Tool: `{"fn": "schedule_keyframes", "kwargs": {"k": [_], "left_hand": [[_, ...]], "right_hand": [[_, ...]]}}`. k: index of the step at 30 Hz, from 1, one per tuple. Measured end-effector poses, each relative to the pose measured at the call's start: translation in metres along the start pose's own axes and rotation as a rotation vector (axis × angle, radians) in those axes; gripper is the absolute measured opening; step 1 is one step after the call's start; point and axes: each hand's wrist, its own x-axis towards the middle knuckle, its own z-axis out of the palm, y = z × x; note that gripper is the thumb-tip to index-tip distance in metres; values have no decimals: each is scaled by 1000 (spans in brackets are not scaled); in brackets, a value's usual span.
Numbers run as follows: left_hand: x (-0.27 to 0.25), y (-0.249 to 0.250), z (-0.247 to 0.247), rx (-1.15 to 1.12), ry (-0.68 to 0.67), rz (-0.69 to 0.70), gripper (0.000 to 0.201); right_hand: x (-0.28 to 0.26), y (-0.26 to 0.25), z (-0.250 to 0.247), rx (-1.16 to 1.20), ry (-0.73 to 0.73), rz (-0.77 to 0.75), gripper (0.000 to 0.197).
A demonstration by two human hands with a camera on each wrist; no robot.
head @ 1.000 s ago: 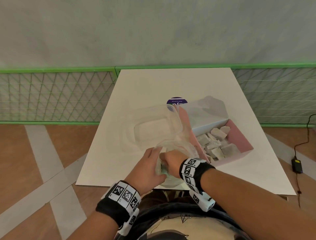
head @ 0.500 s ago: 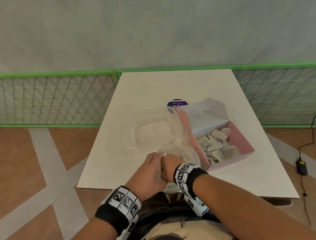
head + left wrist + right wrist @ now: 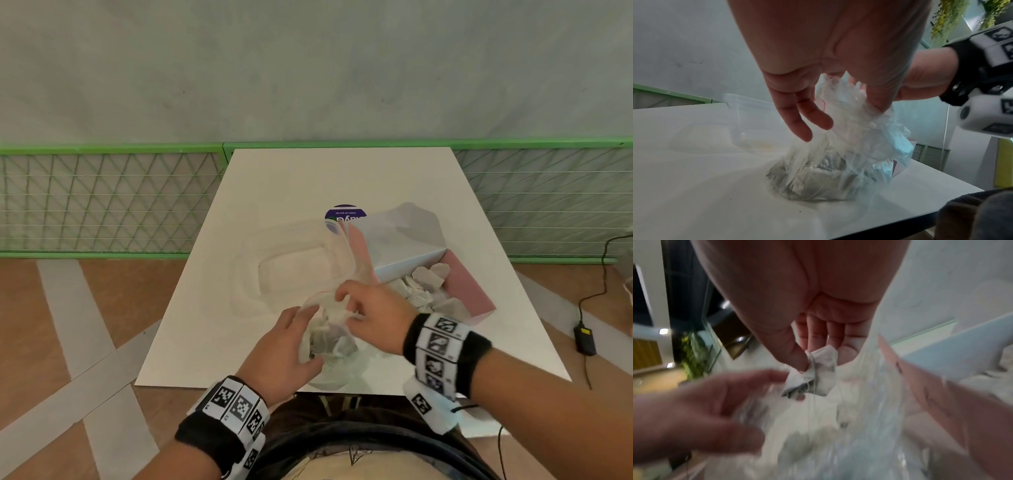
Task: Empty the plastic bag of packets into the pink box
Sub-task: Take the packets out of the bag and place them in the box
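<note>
A clear plastic bag holding white packets stands on the white table near its front edge. My left hand holds the bag's left rim between thumb and fingers; the left wrist view shows the bag hanging from this hand. Just above the bag's mouth, my right hand pinches a small bunch of white packets, their threads trailing down. The pink box lies to the right with its lid up and several packets inside.
A clear plastic container sits left of the pink box, behind the bag. A purple round label shows behind the box. Green mesh fencing runs along the table's far side. A black cable and adapter lie on the floor at right.
My right hand has come up out of the bag with packets pinched and shifted right toward the pink box. My left hand stays on the bag's rim.
</note>
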Motion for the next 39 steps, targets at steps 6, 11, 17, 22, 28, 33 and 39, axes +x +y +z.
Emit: {"fn": "schedule_keyframes", "kwargs": {"k": [6, 11, 17, 22, 28, 33, 39], "left_hand": [[4, -2, 4, 29, -4, -4, 79], [5, -1, 4, 24, -10, 0, 81], [4, -2, 1, 4, -25, -44, 85], [4, 2, -1, -14, -32, -60, 83], [1, -1, -3, -39, -23, -42, 81], [3, -4, -2, -75, 15, -61, 86], [1, -4, -1, -111, 32, -28, 90]], "right_hand": [[-29, 19, -69, 121, 205, 48, 15], [-38, 26, -103, 88, 377, 71, 13], [-23, 66, -125, -279, 415, 320, 4], [-3, 97, -92, -403, 224, 515, 12], [10, 90, -67, -455, 178, 443, 30], [13, 7, -40, -236, 106, 71, 15], [27, -42, 53, -456, -376, -179, 29]]}}
